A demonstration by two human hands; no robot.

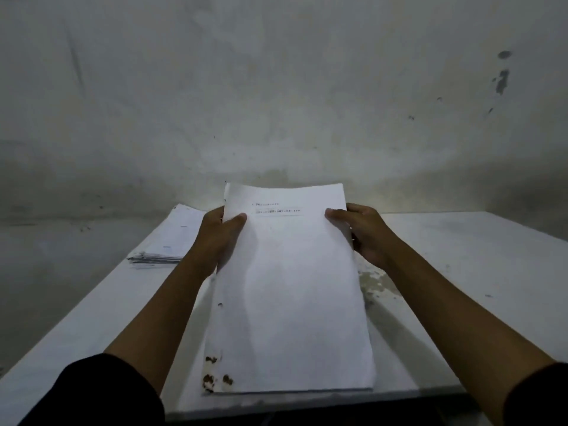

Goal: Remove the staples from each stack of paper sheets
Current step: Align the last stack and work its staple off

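Hands grip a thick white paper stack [289, 290]: left hand [215, 238] and right hand [362, 235] clamp its far edges, near edge on the white desk [461, 256]. Rust-stained staples [215, 373] at its near-left corner likely need prying next.

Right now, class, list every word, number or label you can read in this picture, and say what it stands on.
None can be read.
Held stack of paper: two short printed lines near the top of the front sheet, too blurred to quote.
Second paper stack on the table: faint marks, too small to read.
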